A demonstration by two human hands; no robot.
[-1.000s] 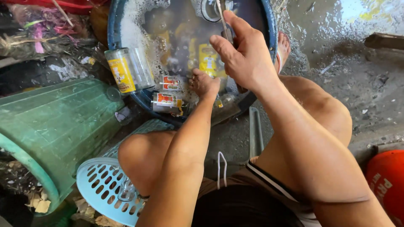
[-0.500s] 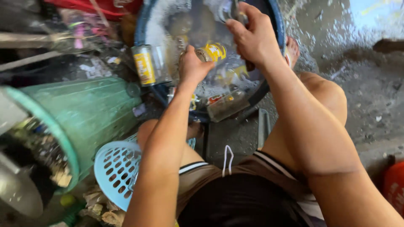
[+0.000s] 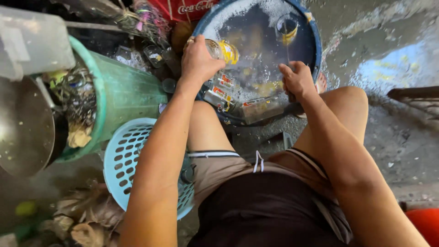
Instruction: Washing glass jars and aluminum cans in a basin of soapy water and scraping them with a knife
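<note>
A blue round basin (image 3: 316, 50) of soapy water lies in front of my knees, with several glasses lying in it. My left hand (image 3: 197, 60) grips a clear glass with a yellow print (image 3: 223, 50) at the basin's left rim, lifted above the water. My right hand (image 3: 298, 80) is closed around a thin stick-like handle (image 3: 287, 45) that reaches up to another glass with a yellow print (image 3: 288, 28) standing in the far part of the basin. Two glasses with red labels (image 3: 222, 94) lie along the near rim.
A green bucket (image 3: 123, 96) full of scraps stands at left, a light blue perforated basket (image 3: 122, 165) beside my left knee. A grey metal lid (image 3: 23, 128) sits far left. A red crate (image 3: 183, 9) stands behind the basin; wet concrete floor (image 3: 388, 77) lies at right, an orange-red object (image 3: 425, 224) bottom right.
The view has shifted so the basin sits higher and more to the right. My left hand has lifted a yellow-printed glass out to the basin's left rim; my right hand has dropped to the near rim.
</note>
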